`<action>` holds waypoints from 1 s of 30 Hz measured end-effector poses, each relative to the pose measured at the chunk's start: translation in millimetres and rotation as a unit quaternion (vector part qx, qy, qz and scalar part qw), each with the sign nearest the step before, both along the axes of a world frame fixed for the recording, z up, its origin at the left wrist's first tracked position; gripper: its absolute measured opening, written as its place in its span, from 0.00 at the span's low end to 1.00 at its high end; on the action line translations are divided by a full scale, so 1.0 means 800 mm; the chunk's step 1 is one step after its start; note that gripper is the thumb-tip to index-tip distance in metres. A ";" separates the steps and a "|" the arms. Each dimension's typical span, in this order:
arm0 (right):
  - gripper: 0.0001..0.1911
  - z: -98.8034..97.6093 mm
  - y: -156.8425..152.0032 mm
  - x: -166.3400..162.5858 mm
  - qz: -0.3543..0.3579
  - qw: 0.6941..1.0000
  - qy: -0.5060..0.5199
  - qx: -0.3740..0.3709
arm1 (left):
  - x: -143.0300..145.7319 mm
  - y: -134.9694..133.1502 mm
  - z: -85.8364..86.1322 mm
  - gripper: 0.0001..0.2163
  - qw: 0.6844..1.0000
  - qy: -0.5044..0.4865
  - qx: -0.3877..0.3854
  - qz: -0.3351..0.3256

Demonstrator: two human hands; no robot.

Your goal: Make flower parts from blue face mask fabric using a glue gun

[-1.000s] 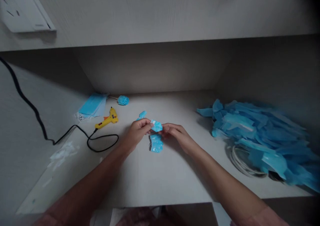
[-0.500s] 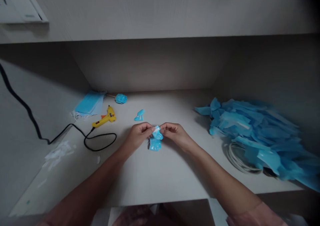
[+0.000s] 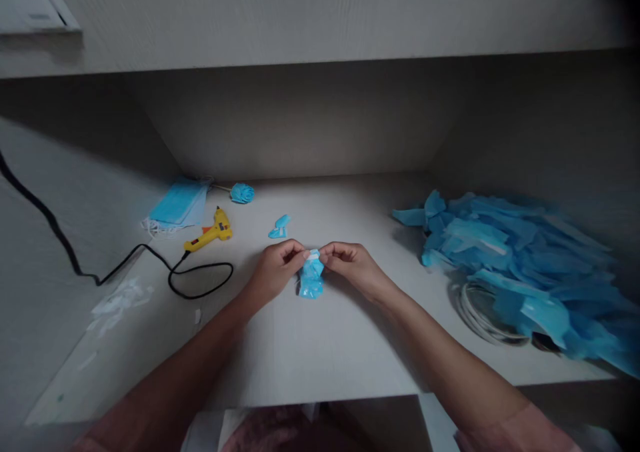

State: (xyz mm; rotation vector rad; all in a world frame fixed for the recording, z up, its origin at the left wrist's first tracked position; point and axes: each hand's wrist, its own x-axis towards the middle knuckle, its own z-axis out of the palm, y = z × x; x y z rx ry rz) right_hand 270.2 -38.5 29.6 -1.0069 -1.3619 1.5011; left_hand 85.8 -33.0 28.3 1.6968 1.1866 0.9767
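Observation:
Between my fingertips is a small blue piece of thin mask-like fabric (image 3: 313, 265) with a white strip along its upper edge. My left hand (image 3: 281, 265) pinches its left side, and my right hand (image 3: 350, 265) pinches the right. Just below lies a crinkled, shiny blue piece (image 3: 311, 289); whether the two are joined I cannot tell. Slightly beyond my left hand, a few small folded blue pieces (image 3: 281, 227) rest on the white tabletop (image 3: 330, 352).
At left are a yellow glue gun (image 3: 210, 232) with a looped black cord (image 3: 200, 297), blue face masks (image 3: 176, 200), a blue fabric flower (image 3: 243, 193) on a stem and white scraps (image 3: 120, 299). On the right, a blue fabric heap (image 3: 510, 252) partly covers a coiled cable (image 3: 483, 319).
The held blue piece has turned more upright, and its white strip now lies nearly level between my fingers. Both hands keep their pinch. The view has tilted slightly.

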 end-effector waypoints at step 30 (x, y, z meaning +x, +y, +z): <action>0.09 -0.007 -0.009 -0.008 -0.079 0.971 -0.153 0.168 | 0.011 -0.013 -0.003 0.04 0.941 0.163 0.287 0.077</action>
